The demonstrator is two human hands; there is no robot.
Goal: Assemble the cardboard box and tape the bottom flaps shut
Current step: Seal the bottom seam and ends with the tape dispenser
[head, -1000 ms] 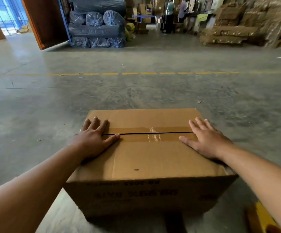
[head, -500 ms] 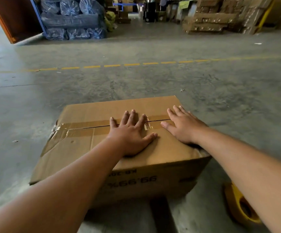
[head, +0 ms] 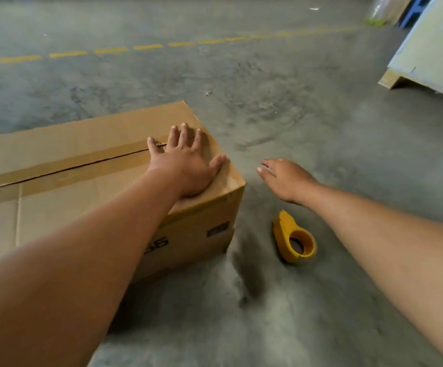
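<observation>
Warehouse: concrete floor (head: 321,128), dashed yellow line (head: 146,46), pallet (head: 390,80).

On the near side wall of the cardboard box (head: 193,234) we can make out dark printed characters, upside down from where we stand; they look like "66" or "99", and we cannot tell which. They sit below the heel of the left hand (head: 188,165), whose fingers (head: 180,133) lie spread on the top face, and the left forearm covers the rest of the line. Further right on the same wall, below the thumb, we see a small dark rectangular mark, too blurred to read. We can read nothing else.
</observation>
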